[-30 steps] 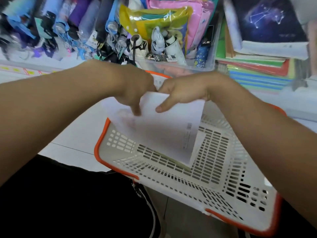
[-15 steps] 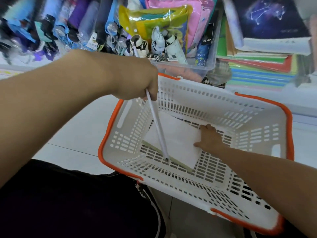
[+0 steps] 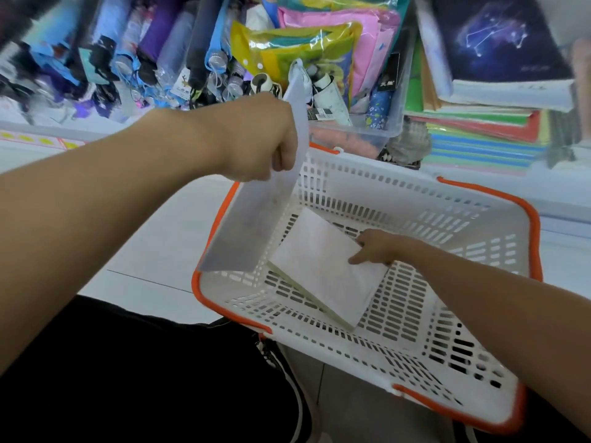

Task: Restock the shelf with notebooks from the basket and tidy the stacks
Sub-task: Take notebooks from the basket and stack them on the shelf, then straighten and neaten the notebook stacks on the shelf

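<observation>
A white plastic basket (image 3: 415,199) with an orange rim sits on the floor in front of me. My left hand (image 3: 259,139) grips a thin white notebook (image 3: 252,219), held on edge above the basket's left rim. A second white notebook (image 3: 323,276) lies tilted on the basket floor. My right hand (image 3: 377,247) reaches into the basket and pinches that notebook's right edge. On the shelf at the upper right is a stack of notebooks (image 3: 479,132) with coloured covers, topped by a dark constellation-cover book (image 3: 499,36).
A clear bin (image 3: 367,135) of packaged rain gear and folded umbrellas stands behind the basket. More umbrellas (image 3: 128,49) hang along the upper left. My black-clothed leg (image 3: 144,378) fills the lower left. White floor tiles (image 3: 153,251) lie left of the basket.
My left hand has lifted its notebook higher and turned it more flat-on. My right hand has taken hold of the notebook in the basket and tilted its right edge up.
</observation>
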The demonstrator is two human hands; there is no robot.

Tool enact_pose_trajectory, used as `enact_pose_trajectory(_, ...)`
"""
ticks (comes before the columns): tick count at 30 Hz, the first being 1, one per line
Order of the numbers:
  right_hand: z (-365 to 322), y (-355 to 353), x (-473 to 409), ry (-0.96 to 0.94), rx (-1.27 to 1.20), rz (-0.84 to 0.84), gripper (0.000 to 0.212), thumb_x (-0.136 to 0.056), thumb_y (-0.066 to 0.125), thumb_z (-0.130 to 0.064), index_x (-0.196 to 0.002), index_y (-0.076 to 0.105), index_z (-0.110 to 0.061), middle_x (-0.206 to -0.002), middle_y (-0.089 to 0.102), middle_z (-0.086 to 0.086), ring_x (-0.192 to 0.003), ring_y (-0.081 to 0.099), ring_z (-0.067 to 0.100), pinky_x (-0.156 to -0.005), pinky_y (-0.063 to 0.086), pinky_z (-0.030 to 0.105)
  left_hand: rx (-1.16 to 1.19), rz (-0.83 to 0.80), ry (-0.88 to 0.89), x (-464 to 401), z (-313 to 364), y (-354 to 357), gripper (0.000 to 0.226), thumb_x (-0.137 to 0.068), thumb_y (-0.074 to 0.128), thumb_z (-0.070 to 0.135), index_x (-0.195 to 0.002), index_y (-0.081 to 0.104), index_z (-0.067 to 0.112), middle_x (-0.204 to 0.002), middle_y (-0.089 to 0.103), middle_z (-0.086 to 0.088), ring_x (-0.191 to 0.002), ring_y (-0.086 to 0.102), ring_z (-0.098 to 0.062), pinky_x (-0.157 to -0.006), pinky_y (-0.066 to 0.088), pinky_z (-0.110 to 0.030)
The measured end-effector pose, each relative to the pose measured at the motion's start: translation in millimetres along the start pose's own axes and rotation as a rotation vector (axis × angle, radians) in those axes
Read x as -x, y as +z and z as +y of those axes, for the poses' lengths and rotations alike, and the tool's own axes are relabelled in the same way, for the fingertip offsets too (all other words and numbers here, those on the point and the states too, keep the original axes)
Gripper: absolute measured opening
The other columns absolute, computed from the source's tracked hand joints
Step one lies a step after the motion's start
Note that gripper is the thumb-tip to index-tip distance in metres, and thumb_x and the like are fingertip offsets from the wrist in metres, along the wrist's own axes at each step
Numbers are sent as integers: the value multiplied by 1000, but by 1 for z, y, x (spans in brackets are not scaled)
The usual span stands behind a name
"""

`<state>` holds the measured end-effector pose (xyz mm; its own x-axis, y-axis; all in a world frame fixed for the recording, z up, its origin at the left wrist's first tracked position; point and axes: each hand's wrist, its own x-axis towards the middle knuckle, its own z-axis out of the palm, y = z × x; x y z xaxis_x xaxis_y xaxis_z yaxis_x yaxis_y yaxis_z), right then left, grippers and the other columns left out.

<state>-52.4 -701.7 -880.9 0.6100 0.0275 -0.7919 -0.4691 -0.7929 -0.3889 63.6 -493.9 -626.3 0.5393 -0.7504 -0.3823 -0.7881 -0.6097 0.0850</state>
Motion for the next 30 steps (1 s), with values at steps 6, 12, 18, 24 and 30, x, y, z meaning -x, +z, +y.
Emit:
enact_pose_trajectory(6, -72, -110, 122, -198, -195, 22, 29, -89, 69, -9, -65, 57, -20, -64, 59, -8, -53, 55, 2, -52, 41, 17, 164, 194, -123, 22, -25, -14, 56, -77, 64, -9, -127, 65, 15, -127, 65, -2, -120, 57, -19, -92, 33, -15)
enact_pose_trajectory(12, -93, -215, 262, -246, -521, 123, 31, -79, 72, -8, -108, 70, 2, -97, 74, 18, -64, 71, 18, -57, 56, 22, 427, 448, -334, 48, -38, -49, 54, -77, 55, -12, -126, 63, 10, -133, 60, -4, -130, 49, -17, -98, 30, -12)
enact_pose_trajectory(18, -102, -236, 357, -489, -1043, 254, 33, -76, 63, -16, -106, 69, -5, -82, 72, 9, -62, 67, 15, -58, 57, 24, 771, 729, -406, 75, -20, -103, 57, -80, 47, -15, -128, 61, 11, -133, 58, -2, -128, 49, -17, -92, 37, -17)
enact_pose_trajectory(24, -114, -216, 386, -607, -1209, 259, 20, -69, 68, -16, -81, 75, -2, -70, 66, 12, -51, 63, 21, -48, 55, 30, 816, 796, -495, 93, -24, -135, 48, -84, 45, -12, -126, 62, 4, -129, 62, -8, -120, 55, -24, -91, 44, -27)
enact_pose_trajectory(30, -117, -207, 385, -714, -1276, 197, 63, -22, 100, -23, -78, 79, -2, -72, 69, 14, -53, 66, 23, -46, 55, 33, 785, 790, -686, 108, -47, -132, 36, -87, 49, -5, -117, 69, 2, -124, 65, -15, -118, 57, -31, -99, 47, -36)
